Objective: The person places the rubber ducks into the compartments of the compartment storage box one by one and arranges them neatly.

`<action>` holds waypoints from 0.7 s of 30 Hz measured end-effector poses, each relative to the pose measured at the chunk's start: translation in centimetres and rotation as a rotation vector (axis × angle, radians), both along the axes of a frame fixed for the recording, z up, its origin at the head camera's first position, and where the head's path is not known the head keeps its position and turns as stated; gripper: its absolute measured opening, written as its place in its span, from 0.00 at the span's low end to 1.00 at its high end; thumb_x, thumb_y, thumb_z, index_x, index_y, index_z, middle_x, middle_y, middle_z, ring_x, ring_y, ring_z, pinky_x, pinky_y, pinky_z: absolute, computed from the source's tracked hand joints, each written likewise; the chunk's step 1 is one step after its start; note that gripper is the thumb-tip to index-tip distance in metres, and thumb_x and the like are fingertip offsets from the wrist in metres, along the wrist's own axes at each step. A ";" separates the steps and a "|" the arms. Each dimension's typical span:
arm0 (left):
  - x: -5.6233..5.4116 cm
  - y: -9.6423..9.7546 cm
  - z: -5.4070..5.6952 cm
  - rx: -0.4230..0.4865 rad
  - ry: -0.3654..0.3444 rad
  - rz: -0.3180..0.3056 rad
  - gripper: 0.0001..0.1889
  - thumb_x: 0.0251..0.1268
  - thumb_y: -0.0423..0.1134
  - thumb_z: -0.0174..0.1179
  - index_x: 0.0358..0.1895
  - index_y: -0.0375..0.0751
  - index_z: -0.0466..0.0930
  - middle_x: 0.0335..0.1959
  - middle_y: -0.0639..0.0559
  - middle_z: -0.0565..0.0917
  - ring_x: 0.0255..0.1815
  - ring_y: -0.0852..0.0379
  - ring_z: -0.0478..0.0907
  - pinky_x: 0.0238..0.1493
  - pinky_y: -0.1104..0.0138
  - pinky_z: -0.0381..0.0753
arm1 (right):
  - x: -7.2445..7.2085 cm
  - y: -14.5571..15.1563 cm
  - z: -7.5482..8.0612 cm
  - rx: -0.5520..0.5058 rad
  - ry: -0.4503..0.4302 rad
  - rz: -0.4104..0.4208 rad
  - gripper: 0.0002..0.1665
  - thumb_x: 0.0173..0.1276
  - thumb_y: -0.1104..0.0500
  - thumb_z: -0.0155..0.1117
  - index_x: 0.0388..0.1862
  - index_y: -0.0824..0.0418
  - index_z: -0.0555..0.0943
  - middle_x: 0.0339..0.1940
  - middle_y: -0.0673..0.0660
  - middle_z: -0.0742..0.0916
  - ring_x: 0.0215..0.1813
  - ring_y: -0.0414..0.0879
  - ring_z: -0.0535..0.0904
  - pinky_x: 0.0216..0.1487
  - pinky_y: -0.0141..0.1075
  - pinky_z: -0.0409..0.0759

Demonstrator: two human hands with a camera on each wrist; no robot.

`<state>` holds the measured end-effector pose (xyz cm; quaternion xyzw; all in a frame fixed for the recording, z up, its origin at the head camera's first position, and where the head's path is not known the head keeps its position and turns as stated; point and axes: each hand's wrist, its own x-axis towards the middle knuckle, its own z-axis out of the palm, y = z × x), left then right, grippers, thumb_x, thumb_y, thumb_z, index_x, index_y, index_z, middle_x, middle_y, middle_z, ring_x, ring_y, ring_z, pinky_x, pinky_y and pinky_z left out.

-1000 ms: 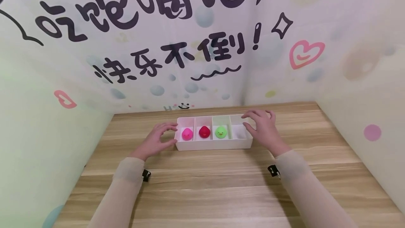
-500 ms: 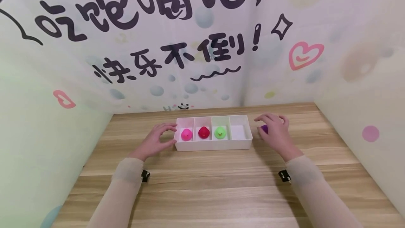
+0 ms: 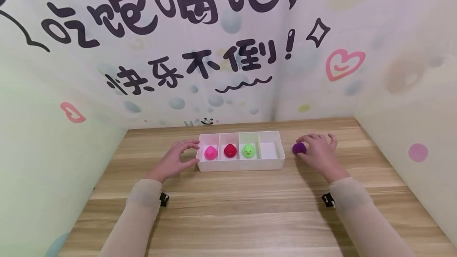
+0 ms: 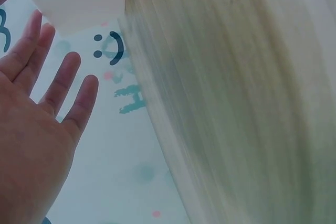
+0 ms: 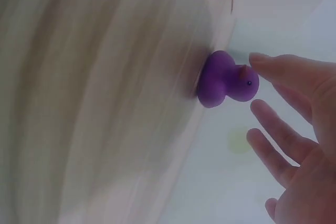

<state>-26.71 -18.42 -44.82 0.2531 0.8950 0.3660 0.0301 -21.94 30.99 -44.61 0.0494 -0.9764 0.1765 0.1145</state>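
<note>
At the left end of the white divided box (image 3: pixel 240 165), my left hand (image 3: pixel 172 158) has its thumb and fingertips right at the end wall, with fingers extended. In the left wrist view, the fingers (image 4: pixel 62 82) lie beside the box's pale underside. A purple toy duck (image 5: pixel 218 80) stands on the table to the right of the box. My right hand (image 3: pixel 320 152) reaches over it, thumb and fingers spread about its head without closing round it. Inside the box, from the left, sit a pink toy duck (image 3: pixel 211 153), a red one (image 3: pixel 230 150) and a green one (image 3: pixel 248 151), each in its own compartment.
The wood-grain table (image 3: pixel 228 213) reaches a white printed cloth wall (image 3: pixel 160 70) just behind the box. Side walls rise to the left and right (image 3: pixel 410 102). Each sleeved wrist carries a small black device (image 3: pixel 327 200).
My right hand has moved right, from over the box's right compartment to the purple duck, and its fingers have shifted so the duck shows more fully. The left hand stays at the box's left end.
</note>
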 end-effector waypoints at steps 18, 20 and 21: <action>0.0 0.0 -0.3 0.009 0.006 -0.004 0.22 0.66 0.45 0.71 0.61 0.47 0.80 0.75 0.54 0.73 0.75 0.42 0.64 0.72 0.37 0.69 | -0.1 0.5 -0.3 -0.043 -0.044 0.020 0.17 0.60 0.59 0.79 0.47 0.58 0.86 0.51 0.62 0.89 0.56 0.63 0.82 0.72 0.74 0.41; -0.1 0.0 -0.3 0.011 0.010 -0.003 0.22 0.66 0.45 0.71 0.61 0.47 0.80 0.75 0.54 0.73 0.75 0.42 0.65 0.72 0.37 0.69 | -0.3 0.4 -0.3 -0.049 -0.050 0.023 0.16 0.60 0.59 0.79 0.47 0.59 0.85 0.50 0.62 0.89 0.55 0.62 0.82 0.72 0.74 0.41; -0.1 0.0 -0.3 0.012 0.012 -0.004 0.22 0.66 0.45 0.71 0.61 0.47 0.80 0.75 0.54 0.74 0.75 0.42 0.65 0.71 0.37 0.69 | -0.3 0.3 -0.3 -0.049 -0.053 0.023 0.16 0.60 0.59 0.79 0.46 0.59 0.85 0.49 0.62 0.89 0.55 0.62 0.82 0.72 0.74 0.41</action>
